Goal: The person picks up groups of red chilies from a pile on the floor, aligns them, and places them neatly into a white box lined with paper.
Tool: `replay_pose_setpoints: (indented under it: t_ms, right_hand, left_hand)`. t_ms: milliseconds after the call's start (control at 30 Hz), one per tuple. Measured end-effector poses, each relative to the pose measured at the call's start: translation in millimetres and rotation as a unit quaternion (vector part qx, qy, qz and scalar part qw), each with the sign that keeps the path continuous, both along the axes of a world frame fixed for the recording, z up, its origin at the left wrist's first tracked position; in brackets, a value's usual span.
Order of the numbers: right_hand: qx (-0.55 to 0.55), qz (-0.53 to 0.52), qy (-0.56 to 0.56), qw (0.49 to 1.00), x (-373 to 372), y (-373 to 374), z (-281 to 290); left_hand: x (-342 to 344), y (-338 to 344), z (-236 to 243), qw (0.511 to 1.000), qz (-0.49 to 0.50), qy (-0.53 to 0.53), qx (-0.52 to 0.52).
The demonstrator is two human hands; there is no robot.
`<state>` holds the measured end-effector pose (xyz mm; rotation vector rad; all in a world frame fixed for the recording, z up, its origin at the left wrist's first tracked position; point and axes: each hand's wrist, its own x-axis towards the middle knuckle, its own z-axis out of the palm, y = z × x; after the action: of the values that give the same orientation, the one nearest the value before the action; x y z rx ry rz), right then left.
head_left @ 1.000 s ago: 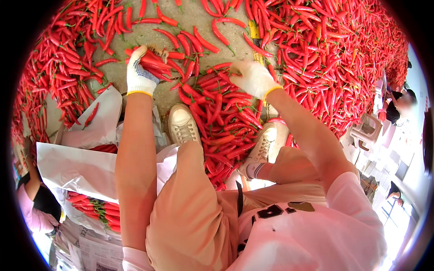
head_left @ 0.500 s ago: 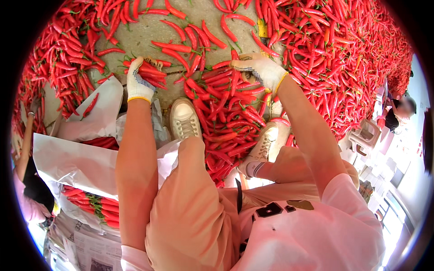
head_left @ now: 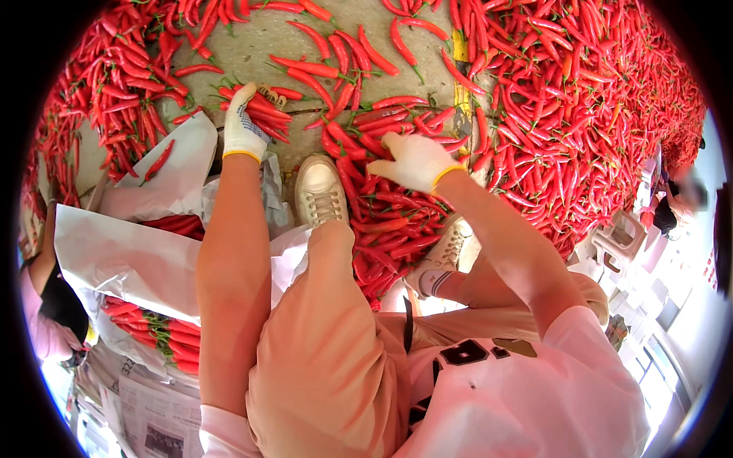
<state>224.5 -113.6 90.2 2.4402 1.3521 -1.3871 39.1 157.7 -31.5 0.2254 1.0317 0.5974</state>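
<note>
My left hand (head_left: 247, 122), in a white knit glove with a yellow cuff, is closed around a small bunch of red chili peppers (head_left: 267, 120), their tips pointing right. My gloved right hand (head_left: 418, 162) hovers palm down over the chili pile (head_left: 389, 221) between my shoes. Its thumb and forefinger are spread, with nothing visible between them; the other fingers are partly hidden under the hand.
Loose chilies (head_left: 336, 53) lie on the concrete floor ahead. A huge chili heap (head_left: 565, 114) rises at right, another (head_left: 114, 84) at left. Beside my left arm stands a paper-lined box (head_left: 130, 252) with chilies. A plastic stool (head_left: 620, 238) and a person (head_left: 672, 202) are at far right.
My right hand has moved nearer and turned palm down over the pile; the chili at its fingertips is no longer seen there. My left hand keeps its bunch. The view has shifted slightly.
</note>
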Motion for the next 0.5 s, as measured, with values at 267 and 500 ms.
replay_pose_setpoints:
  t_ms: [267, 500]
  right_hand:
    - [0.092, -0.098, 0.108, 0.985, 12, -4, -6]
    - [0.067, 0.005, 0.171, 0.983, 32, 10, 12]
  left_hand:
    - [-11, -5, 2, 1.000, 0.022, -0.018, 0.007]
    - [-5, -10, 23, 0.961, -0.213, 0.161, 0.078]
